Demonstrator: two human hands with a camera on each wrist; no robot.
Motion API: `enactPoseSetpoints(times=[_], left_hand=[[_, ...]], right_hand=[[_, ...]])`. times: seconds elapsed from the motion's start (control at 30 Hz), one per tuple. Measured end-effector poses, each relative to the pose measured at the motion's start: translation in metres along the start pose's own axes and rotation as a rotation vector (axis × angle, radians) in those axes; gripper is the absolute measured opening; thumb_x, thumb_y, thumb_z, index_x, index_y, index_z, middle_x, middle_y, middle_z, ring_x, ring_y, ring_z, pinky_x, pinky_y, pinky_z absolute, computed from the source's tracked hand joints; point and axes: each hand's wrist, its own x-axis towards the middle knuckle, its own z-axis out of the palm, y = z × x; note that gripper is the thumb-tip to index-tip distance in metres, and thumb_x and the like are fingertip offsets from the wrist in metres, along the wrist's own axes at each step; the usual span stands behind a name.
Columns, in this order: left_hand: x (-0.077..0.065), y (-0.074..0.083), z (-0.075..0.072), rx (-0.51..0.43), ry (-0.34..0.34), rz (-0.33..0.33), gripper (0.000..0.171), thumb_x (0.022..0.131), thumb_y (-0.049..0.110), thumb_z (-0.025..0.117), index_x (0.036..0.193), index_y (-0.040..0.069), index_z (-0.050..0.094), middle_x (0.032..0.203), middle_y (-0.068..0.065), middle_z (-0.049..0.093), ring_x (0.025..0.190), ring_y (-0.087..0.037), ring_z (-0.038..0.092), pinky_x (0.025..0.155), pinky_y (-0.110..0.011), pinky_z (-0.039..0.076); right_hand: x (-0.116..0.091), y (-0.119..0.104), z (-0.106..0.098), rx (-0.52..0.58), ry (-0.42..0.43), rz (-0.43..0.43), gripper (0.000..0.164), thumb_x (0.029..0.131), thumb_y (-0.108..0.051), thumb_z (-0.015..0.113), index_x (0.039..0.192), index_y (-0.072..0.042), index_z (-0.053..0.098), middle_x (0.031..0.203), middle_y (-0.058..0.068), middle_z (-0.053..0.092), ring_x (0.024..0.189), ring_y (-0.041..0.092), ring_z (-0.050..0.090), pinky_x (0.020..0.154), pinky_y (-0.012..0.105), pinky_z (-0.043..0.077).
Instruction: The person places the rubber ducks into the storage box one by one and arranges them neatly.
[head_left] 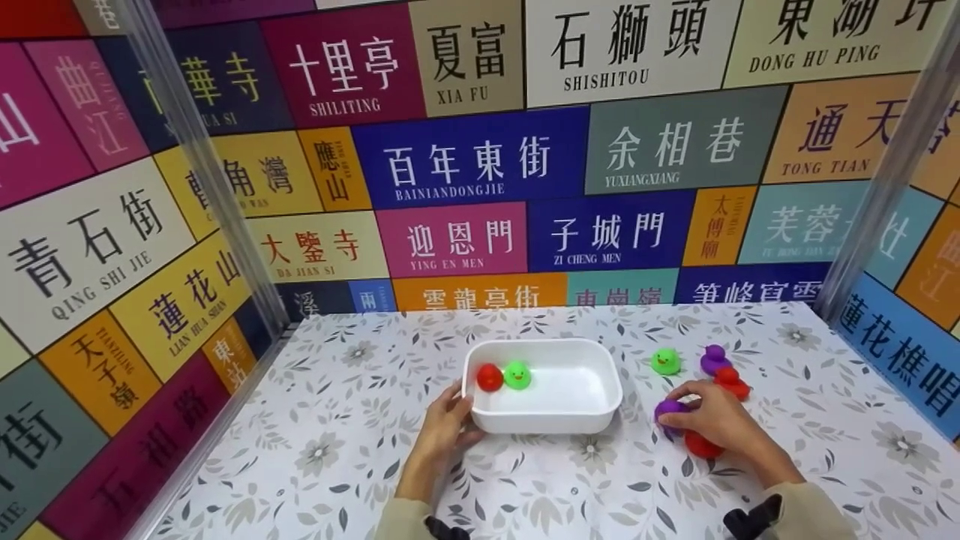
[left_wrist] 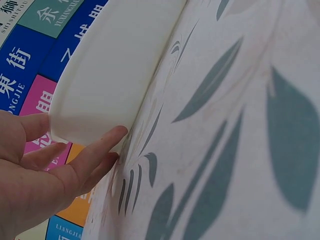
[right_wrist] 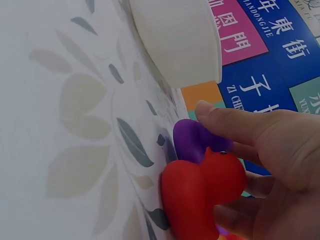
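My left hand [head_left: 448, 418] is at the left end of a white plastic tub [head_left: 544, 421], its fingertips [left_wrist: 117, 132] touching the outer wall and rim with the fingers fairly straight. Inside the tub, a green toy duck [head_left: 517, 375] sits beside a round red toy [head_left: 490, 378]. To the right of the tub, my right hand [head_left: 716, 418] pinches a purple toy duck [head_left: 670, 414] between thumb and fingers, low over the tabletop. A red toy duck [right_wrist: 187, 197] stands right against it, partly under the hand in the head view.
Behind my right hand are another green duck [head_left: 665, 361], a second purple duck [head_left: 715, 360] and another red duck [head_left: 730, 383]. A leaf-patterned cloth [head_left: 315, 450] covers the table. Panels with colourful street-name signs [head_left: 465, 161] and clear corner posts enclose the back and sides.
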Motion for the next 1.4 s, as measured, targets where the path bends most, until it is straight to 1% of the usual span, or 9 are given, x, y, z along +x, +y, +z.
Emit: enactPoseSetpoints(times=[0.13,0.3,0.4,0.6,0.7,0.83,1.0,1.23,1.4], left_hand=[[0.0,0.0,-0.002,-0.011,0.005,-0.001,0.055,0.107,0.021,0.045,0.158,0.008,0.029,0.153,-0.025,0.044,0.129,-0.036,0.059,0.094,-0.039,0.059],[0.0,-0.001,-0.003,-0.05,0.009,-0.002,0.055,0.107,0.02,0.045,0.158,0.008,0.029,0.154,-0.025,0.043,0.131,-0.037,0.057,0.093,-0.038,0.059],[-0.001,-0.001,-0.003,-0.067,0.013,-0.017,0.055,0.107,0.02,0.046,0.158,0.008,0.029,0.154,-0.025,0.042,0.129,-0.036,0.058,0.093,-0.038,0.059],[-0.001,-0.002,-0.003,-0.005,0.023,0.01,0.054,0.106,0.018,0.045,0.156,0.004,0.03,0.152,-0.028,0.043,0.124,-0.034,0.061,0.09,-0.04,0.061],[0.0,-0.001,-0.003,0.017,0.027,0.007,0.054,0.106,0.019,0.045,0.156,0.004,0.031,0.151,-0.028,0.044,0.124,-0.034,0.061,0.089,-0.04,0.061],[0.001,0.0,-0.003,0.017,0.027,-0.002,0.054,0.106,0.02,0.045,0.157,0.006,0.031,0.153,-0.027,0.043,0.127,-0.036,0.059,0.09,-0.04,0.06],[0.001,0.002,-0.002,0.01,0.026,-0.012,0.055,0.106,0.022,0.046,0.157,0.007,0.03,0.154,-0.026,0.042,0.129,-0.036,0.058,0.091,-0.04,0.06],[0.001,0.002,-0.001,0.013,0.029,-0.019,0.055,0.106,0.022,0.047,0.157,0.009,0.031,0.153,-0.024,0.044,0.126,-0.032,0.061,0.089,-0.038,0.06],[0.001,0.001,0.0,0.011,0.032,-0.014,0.054,0.106,0.022,0.047,0.157,0.009,0.032,0.152,-0.025,0.046,0.124,-0.031,0.062,0.088,-0.038,0.06]], right_hand=[[-0.001,-0.008,-0.001,0.03,0.002,-0.031,0.053,0.077,-0.041,0.085,0.116,-0.009,0.069,0.125,0.022,0.063,0.103,0.03,0.065,0.088,0.043,0.059],[-0.002,-0.016,0.0,0.068,0.008,-0.062,0.049,0.079,-0.038,0.084,0.117,-0.011,0.07,0.127,0.02,0.063,0.091,0.021,0.064,0.079,0.03,0.057],[-0.003,-0.018,0.001,0.098,0.0,-0.081,0.047,0.08,-0.035,0.084,0.118,-0.01,0.07,0.126,0.02,0.063,0.091,0.021,0.065,0.076,0.027,0.057],[-0.004,-0.024,0.001,0.184,-0.032,-0.087,0.056,0.083,-0.039,0.08,0.127,-0.008,0.067,0.129,0.023,0.063,0.108,0.033,0.065,0.079,0.037,0.062],[-0.005,-0.027,0.002,0.241,-0.049,-0.051,0.066,0.084,-0.046,0.078,0.135,-0.008,0.061,0.127,0.025,0.064,0.105,0.032,0.067,0.084,0.042,0.062],[-0.004,-0.032,0.001,0.303,-0.052,-0.017,0.074,0.084,-0.051,0.076,0.142,-0.011,0.055,0.129,0.026,0.064,0.102,0.03,0.07,0.09,0.043,0.06],[-0.002,-0.04,0.002,0.323,-0.026,0.001,0.08,0.085,-0.055,0.073,0.146,-0.01,0.049,0.135,0.025,0.062,0.108,0.032,0.066,0.094,0.044,0.057],[-0.001,-0.052,0.009,0.373,0.028,-0.034,0.07,0.088,-0.051,0.072,0.141,-0.008,0.053,0.135,0.02,0.063,0.107,0.028,0.066,0.105,0.051,0.05],[0.002,-0.064,0.015,0.421,-0.009,-0.001,0.073,0.087,-0.053,0.072,0.145,-0.013,0.052,0.153,0.019,0.047,0.116,0.03,0.067,0.112,0.058,0.042]])
